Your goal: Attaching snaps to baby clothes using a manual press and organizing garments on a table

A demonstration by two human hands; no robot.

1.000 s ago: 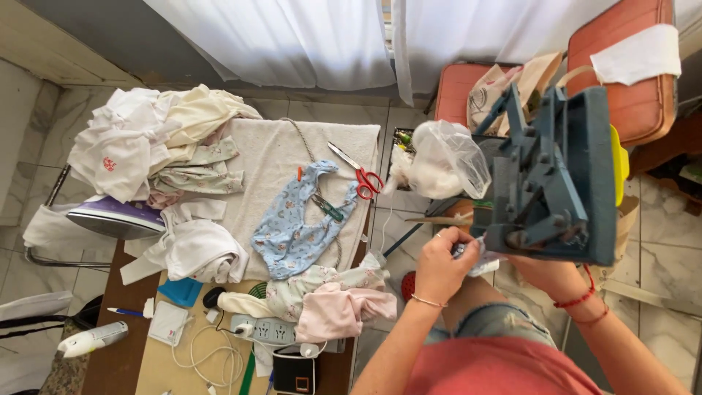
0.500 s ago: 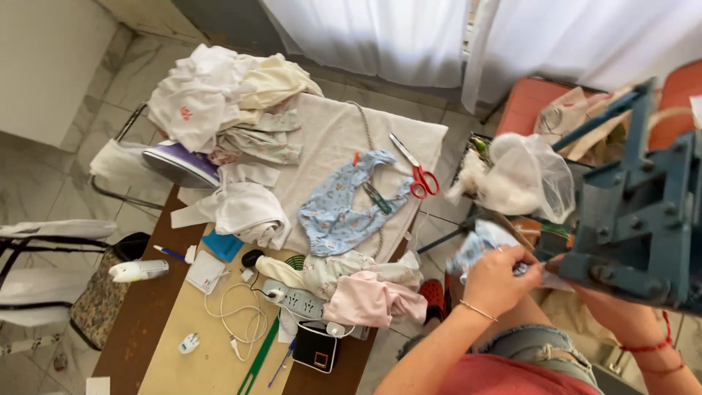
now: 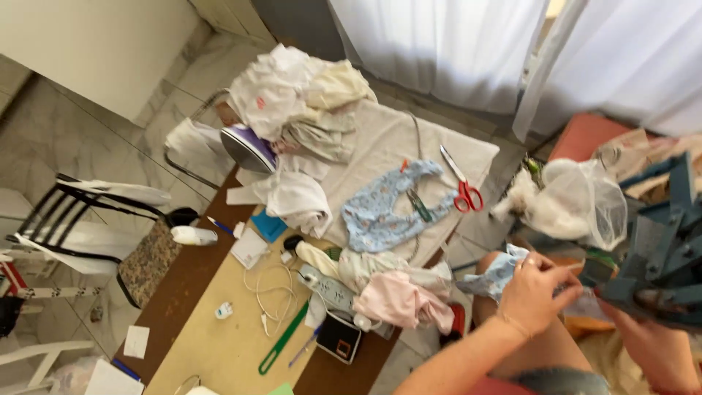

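My left hand (image 3: 537,292) pinches a small pale-blue patterned cloth piece (image 3: 491,276) over my lap, just off the table's edge. My right hand (image 3: 649,350) sits lower right, under a blue metal press (image 3: 662,245), with its fingers closed on the press's lower part. The two hands nearly meet at the cloth, right beside the press. On the white ironing cloth (image 3: 380,143) lie a blue patterned baby garment (image 3: 380,212) and red-handled scissors (image 3: 462,189).
A purple iron (image 3: 248,146) rests beside a heap of pale clothes (image 3: 292,91). A pink garment (image 3: 401,300), power strip (image 3: 329,289), white cables and a green tool (image 3: 281,338) crowd the wooden table (image 3: 183,281). A clear plastic bag (image 3: 578,201) is near the press; a chair (image 3: 110,234) stands left.
The view has swung and tilted, so the table slid left and the press to the right edge. My left hand stays on the blue cloth piece, now closer to my right hand.
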